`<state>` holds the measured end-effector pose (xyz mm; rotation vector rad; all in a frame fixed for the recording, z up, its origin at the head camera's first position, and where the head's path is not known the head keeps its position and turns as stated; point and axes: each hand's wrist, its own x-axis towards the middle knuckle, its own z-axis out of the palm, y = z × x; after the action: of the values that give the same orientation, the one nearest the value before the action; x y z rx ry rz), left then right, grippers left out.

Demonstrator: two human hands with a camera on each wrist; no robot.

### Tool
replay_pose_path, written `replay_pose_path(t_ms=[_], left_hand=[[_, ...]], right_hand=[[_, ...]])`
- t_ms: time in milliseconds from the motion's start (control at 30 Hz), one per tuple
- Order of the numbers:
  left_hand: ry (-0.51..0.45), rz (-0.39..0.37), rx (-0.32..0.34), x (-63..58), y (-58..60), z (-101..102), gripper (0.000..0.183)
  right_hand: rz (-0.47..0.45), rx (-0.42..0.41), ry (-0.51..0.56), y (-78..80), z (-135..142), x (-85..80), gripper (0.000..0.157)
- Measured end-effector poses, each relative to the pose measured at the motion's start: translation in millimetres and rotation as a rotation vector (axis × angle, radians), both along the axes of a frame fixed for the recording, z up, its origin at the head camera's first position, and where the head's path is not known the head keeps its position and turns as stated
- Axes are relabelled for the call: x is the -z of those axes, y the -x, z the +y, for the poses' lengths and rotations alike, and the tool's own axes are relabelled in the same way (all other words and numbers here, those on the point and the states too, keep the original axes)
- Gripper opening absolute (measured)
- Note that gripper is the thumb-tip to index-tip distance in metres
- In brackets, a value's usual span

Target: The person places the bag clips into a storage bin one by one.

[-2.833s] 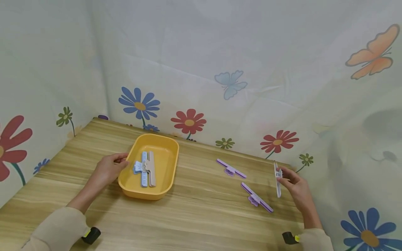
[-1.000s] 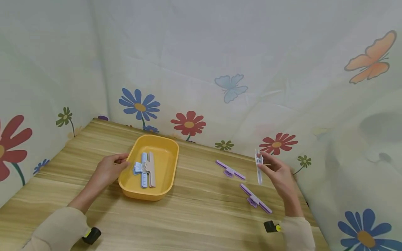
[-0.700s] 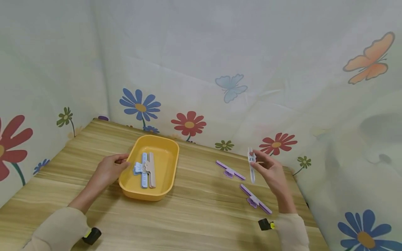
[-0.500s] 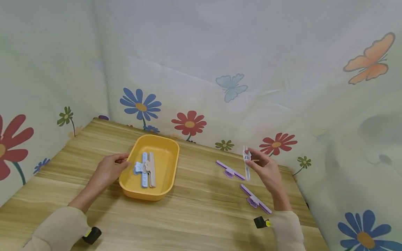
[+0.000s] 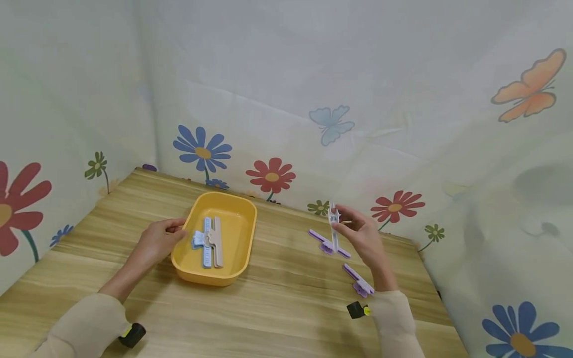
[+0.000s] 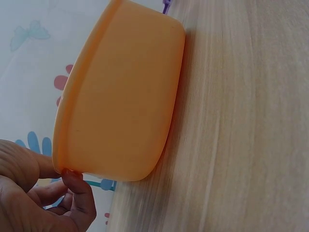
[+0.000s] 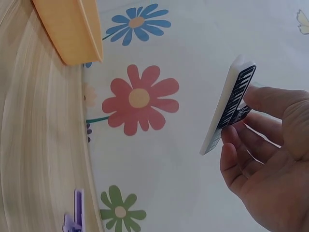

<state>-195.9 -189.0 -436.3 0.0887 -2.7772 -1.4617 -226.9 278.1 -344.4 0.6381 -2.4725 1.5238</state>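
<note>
With thumb and fingers my left hand [image 5: 154, 243] pinches the left rim of a yellow plastic basin [image 5: 237, 231]. The left wrist view shows this grip at a corner of the basin's rim [image 6: 57, 140]. Inside lie a light blue bag clip [image 5: 207, 257] and a greyish-beige bag clip [image 5: 218, 251], side by side. Raised above the table, my right hand [image 5: 363, 241] pinches a white bag clip [image 5: 334, 236] by its middle. In the right wrist view, dark stripes run along one face of this clip [image 7: 224, 108].
Two purple bag clips lie on the wooden table [image 5: 277, 308]: a farther one [image 5: 344, 252], partly overlapped by the white clip, and a nearer one [image 5: 358, 278], partly covered by my right forearm. A flower-printed cloth [image 5: 268, 124] stands behind the table and along both sides.
My right hand has carried the white clip leftward from the table's right side to over the farther purple clip. My left hand has stayed on the basin, and the clips inside are unmoved.
</note>
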Motion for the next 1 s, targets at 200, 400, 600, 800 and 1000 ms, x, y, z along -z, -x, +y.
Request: replay_pose_path(t_ms=[200,400,600,800,1000], left_hand=[[-0.002,0.002,0.003,-1.0,0.7,1,0.048],[-0.008,-0.002,0.002,-2.3,0.5,1,0.048],[-0.017,-0.002,-0.002,-0.6,0.8,0,0.048],[-0.015,0.002,0.003,0.0,0.6,-1,0.048],[-0.012,-0.013,0.002,-1.4,0.3,0,0.048]], right_hand=[[-0.008,-0.036,0.019,3.2,-13,0.0,0.047],[-0.006,-0.059,0.012,6.5,-27,1.3,0.047],[-0.001,-0.087,0.015,9.6,-44,0.9,0.044],[0.008,-0.097,0.006,11.7,-60,1.7,0.043],[0.018,-0.134,0.008,14.5,-74,3.2,0.045]])
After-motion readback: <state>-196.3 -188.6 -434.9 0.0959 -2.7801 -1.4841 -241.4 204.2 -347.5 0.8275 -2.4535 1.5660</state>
